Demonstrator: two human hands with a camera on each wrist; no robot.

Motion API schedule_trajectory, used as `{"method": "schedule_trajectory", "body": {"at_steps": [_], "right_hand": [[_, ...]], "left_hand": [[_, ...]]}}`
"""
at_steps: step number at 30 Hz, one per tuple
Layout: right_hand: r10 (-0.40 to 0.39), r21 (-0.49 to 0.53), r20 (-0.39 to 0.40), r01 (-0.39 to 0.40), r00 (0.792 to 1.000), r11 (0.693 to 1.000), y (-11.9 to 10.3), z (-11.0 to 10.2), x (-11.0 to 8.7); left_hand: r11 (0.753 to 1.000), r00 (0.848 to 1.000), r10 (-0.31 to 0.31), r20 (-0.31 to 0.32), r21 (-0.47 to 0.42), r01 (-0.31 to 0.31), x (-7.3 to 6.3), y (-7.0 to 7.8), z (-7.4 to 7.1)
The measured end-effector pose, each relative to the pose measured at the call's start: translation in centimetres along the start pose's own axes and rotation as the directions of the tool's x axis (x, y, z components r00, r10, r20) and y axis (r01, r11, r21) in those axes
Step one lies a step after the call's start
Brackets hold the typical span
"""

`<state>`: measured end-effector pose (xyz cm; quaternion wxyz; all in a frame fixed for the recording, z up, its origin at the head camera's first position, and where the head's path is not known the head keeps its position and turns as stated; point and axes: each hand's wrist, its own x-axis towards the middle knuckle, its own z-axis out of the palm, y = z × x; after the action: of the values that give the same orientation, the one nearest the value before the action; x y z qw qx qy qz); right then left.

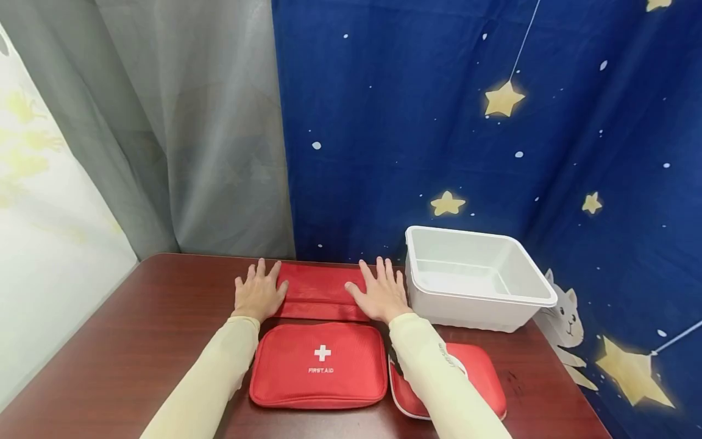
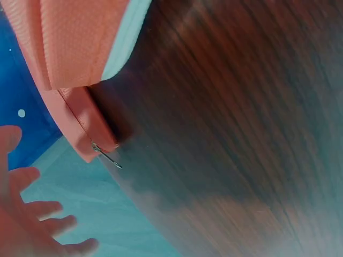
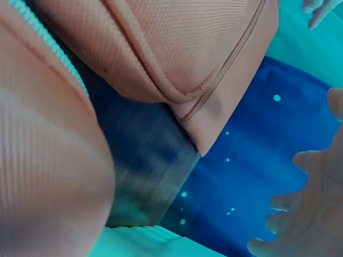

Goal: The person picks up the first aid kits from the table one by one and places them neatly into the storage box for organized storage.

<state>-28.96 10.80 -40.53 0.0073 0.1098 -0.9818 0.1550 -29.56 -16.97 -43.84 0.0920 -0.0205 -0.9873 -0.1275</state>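
Observation:
In the head view my left hand (image 1: 258, 297) is at the left end of a flat red zip pouch (image 1: 320, 283), its fingers spread. My right hand (image 1: 382, 294) is at the pouch's right end, fingers likewise apart. Neither hand grips anything; whether they touch the pouch, I cannot tell. In the left wrist view the left hand (image 2: 27, 219) looks raised off the pouch (image 2: 80, 120), whose zipper pull shows. Nearer me lies a red first aid bag (image 1: 318, 387) with a white cross. A red case with pale trim (image 1: 479, 372) lies partly hidden under my right forearm.
An open white plastic bin (image 1: 477, 312) stands right of my right hand, near the back of the dark wooden table (image 1: 181, 317). Behind the table hang a grey curtain (image 1: 225, 134) and a blue star-patterned one (image 1: 378, 122).

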Motion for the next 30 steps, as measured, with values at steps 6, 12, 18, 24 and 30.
{"method": "schedule_trajectory", "body": {"at_steps": [6, 12, 18, 24, 30], "right_hand": [[-0.076, -0.007, -0.083, 0.076, 0.994, 0.997, 0.2, -0.6, -0.7], [-0.157, -0.070, -0.162, 0.147, 0.974, 0.987, 0.5, -0.8, -1.3], [-0.197, -0.135, -0.229, 0.170, 0.953, 0.976, 1.0, -1.4, -1.5], [-0.185, -0.112, -0.246, 0.162, 0.951, 0.980, 1.6, -2.1, -2.1], [-0.227, -0.147, -0.280, 0.192, 0.933, 0.970, 1.9, -2.4, -2.6]], "left_hand": [[0.999, 0.996, -0.041, 0.085, -0.023, 0.043, -0.2, -0.1, 0.2], [0.997, 0.990, -0.048, 0.132, -0.056, 0.056, -0.4, -0.4, 0.7], [0.996, 0.989, -0.059, 0.138, -0.062, 0.068, -0.7, -0.7, 1.0], [0.994, 0.989, -0.063, 0.131, -0.076, 0.073, -0.9, -0.9, 1.1], [0.993, 0.990, -0.062, 0.125, -0.089, 0.074, -1.0, -1.0, 1.3]]}}
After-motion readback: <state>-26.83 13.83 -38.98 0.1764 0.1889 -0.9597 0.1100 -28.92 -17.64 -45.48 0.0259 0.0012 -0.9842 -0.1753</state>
